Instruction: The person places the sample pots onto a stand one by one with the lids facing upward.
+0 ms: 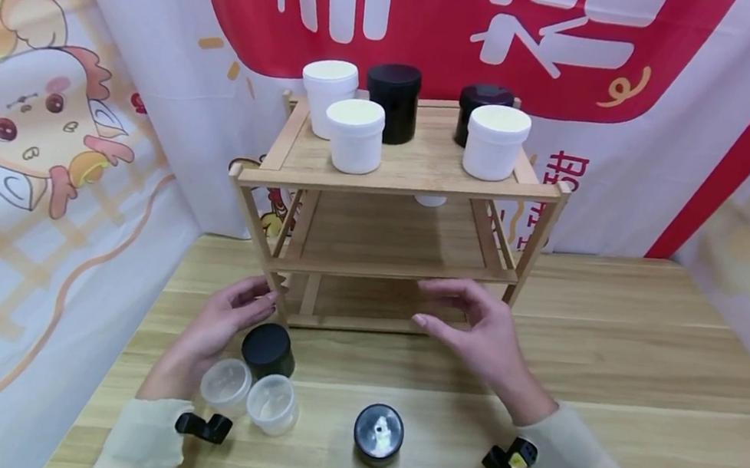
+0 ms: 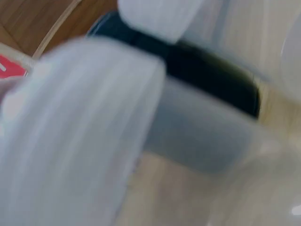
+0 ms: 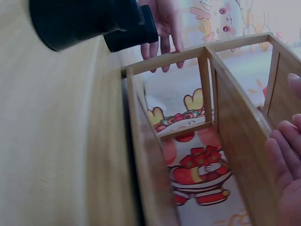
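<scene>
A three-tier wooden rack stands on the table. My left hand is at its front left leg, fingers beside the wood; whether they touch it I cannot tell. In the right wrist view the left hand shows fairly straight fingers over the rack's side rail. My right hand, thumb and fingers apart with nothing between them, is before the lower tiers. Near the left hand stand a black jar and two clear cups, one left and one right. The left wrist view is blurred.
On the rack's top are white jars and black jars. Part of a white item shows on the middle tier. A dark, shiny-topped jar stands at the front. Printed cloth hangs behind and beside the table.
</scene>
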Motion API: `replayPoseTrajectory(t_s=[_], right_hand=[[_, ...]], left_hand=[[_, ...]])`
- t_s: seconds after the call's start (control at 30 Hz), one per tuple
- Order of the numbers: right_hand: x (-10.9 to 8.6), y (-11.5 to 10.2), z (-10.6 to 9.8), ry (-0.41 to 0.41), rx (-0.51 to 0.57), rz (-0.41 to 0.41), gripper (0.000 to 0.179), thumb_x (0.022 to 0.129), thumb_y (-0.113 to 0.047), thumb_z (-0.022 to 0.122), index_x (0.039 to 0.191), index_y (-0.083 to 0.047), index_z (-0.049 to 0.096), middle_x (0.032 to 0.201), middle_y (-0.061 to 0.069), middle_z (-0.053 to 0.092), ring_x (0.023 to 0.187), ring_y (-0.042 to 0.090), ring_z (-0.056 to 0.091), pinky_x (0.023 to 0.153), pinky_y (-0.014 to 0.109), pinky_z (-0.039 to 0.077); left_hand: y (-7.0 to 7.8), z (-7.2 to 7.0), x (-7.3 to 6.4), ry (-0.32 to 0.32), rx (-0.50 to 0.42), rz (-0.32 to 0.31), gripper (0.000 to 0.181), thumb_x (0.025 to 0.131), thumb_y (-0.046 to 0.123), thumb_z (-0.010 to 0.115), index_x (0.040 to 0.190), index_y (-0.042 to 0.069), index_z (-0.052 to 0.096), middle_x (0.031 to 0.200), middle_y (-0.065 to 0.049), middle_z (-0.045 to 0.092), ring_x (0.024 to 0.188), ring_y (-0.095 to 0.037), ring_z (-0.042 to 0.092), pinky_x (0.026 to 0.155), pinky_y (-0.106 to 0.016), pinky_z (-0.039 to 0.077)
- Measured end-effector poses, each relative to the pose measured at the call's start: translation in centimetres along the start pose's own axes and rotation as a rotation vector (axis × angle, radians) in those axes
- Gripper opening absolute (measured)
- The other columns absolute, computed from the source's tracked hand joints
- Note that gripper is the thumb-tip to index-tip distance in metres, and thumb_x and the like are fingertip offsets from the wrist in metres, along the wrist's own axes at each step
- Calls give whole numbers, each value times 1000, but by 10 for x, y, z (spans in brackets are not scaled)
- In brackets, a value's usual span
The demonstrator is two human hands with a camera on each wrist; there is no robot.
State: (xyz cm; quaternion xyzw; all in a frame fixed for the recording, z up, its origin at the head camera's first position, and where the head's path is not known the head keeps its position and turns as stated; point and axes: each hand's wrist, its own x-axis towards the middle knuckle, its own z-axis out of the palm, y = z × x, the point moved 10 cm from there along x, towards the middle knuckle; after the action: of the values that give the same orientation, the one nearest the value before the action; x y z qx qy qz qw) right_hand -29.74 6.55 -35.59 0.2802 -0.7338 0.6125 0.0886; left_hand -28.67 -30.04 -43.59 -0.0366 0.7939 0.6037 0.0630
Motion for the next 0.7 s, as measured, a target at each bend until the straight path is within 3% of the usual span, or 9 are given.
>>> replayPoseTrajectory(t_s=[0.17,0.27,0.47,0.57,0.7], right_hand=[[-13,26,12,-132,65,109,37,89,-5,87,123,-8,73,127,12,77,110,26,76,99,33,64],[-21,34,26,-286,96,135,37,90,-7,86,124,-7,73,127,13,77,111,26,76,100,38,65],[-45,48,58,-603,287,151,48,87,1,84,132,2,68,134,24,72,121,42,71,109,49,60],[-57,52,72,-716,350,182,52,85,2,85,134,3,66,137,25,70,126,38,70,112,48,58],[-65,54,81,-799,397,194,54,85,1,86,134,4,66,137,26,70,126,30,71,113,46,58]], left_hand=[[-4,-2,1,-12,-7,17,63,110,31,65,164,6,43,160,-22,52,125,-5,64,110,-22,57],[-7,-3,3,-11,-36,31,63,110,29,65,163,5,43,159,-23,52,120,0,65,107,-20,58],[-14,-3,7,-19,-68,8,65,108,28,68,164,5,42,157,-22,52,119,-2,67,108,-23,58],[-15,-2,9,-2,-74,6,64,107,26,70,162,5,45,154,-20,56,119,-3,67,106,-22,59],[-14,0,9,41,-89,10,61,106,25,72,159,5,50,151,-17,62,118,-3,67,103,-20,60]])
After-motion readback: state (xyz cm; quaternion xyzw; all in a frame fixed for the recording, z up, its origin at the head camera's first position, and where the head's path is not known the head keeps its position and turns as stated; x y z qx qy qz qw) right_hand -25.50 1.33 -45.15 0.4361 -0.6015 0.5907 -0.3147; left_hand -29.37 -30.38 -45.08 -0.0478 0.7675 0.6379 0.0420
